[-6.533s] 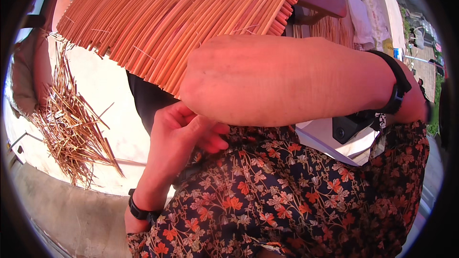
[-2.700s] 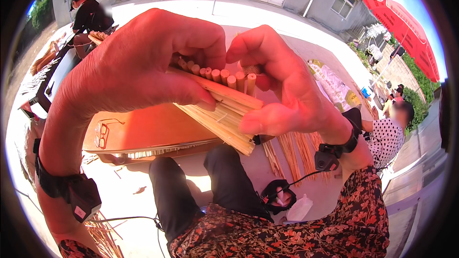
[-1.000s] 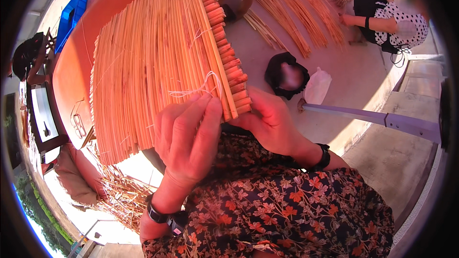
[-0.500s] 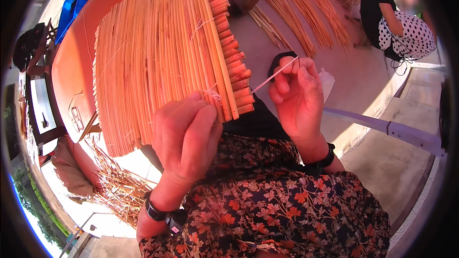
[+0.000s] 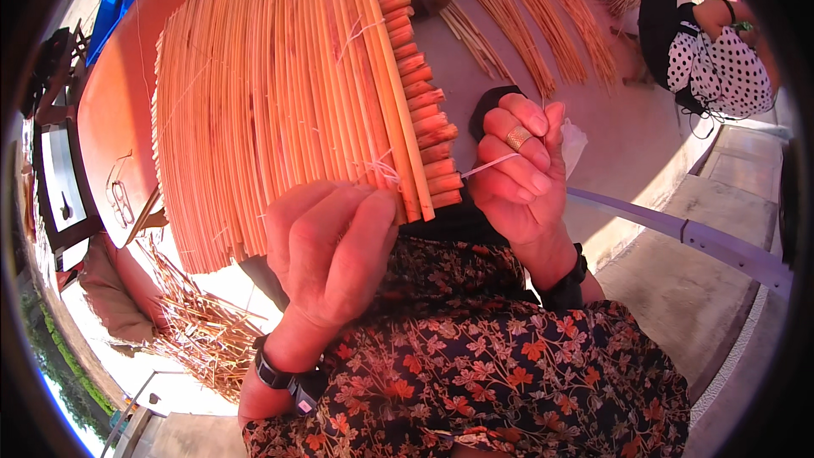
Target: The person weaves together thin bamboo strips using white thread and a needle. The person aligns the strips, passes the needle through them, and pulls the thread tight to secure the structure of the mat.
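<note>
Left fingers [image 5: 366,222] gripping the mat's [image 5: 263,93] near edge, right fingers [image 5: 506,174] got the string [image 5: 492,164], glasses [image 5: 120,202] by the bench's [image 5: 108,119] left edge.

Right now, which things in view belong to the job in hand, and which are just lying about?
In the job:
Stalk mat, with the left hand gripping its near edge
White string, running from the mat's edge to the right hand

Lying about, it seems:
Eyeglasses on the table
Blue plastic crate
Straw pile
Loose long stalks on the floor, untouched
</note>
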Demonstrator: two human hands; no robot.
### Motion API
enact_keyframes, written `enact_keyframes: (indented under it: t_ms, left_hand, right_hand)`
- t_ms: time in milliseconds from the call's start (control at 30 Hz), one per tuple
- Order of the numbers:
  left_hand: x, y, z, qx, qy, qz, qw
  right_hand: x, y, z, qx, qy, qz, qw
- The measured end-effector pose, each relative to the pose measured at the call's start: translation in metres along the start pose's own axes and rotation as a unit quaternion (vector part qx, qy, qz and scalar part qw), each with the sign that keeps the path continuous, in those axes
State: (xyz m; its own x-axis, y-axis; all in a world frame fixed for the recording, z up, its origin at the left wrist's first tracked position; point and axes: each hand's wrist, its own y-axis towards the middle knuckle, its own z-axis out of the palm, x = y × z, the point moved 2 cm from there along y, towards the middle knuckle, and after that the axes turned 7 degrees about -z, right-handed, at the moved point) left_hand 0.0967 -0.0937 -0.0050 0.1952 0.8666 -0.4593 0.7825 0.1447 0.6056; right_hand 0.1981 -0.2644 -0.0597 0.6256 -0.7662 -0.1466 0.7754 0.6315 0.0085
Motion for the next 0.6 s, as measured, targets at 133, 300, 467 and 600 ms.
enact_keyframes:
  t_ms: [133,300,467,600]
  left_hand:
    - [0.002,-0.002,0.000,0.010,-0.019,-0.006,1.000]
    - [0.007,-0.006,0.001,-0.009,-0.024,0.018,0.999]
    - [0.007,-0.008,0.000,0.006,-0.022,0.025,0.999]
    - [0.006,-0.010,0.003,0.030,-0.013,0.032,0.999]
  right_hand:
    - [0.019,-0.021,-0.041,-0.154,0.121,0.028,0.980]
    - [0.040,-0.025,-0.077,-0.299,-0.074,-0.178,0.935]
    - [0.018,-0.020,-0.051,-0.154,-0.569,-0.179,0.788]
    - [0.008,-0.020,-0.039,-0.060,-0.895,-0.117,0.427]
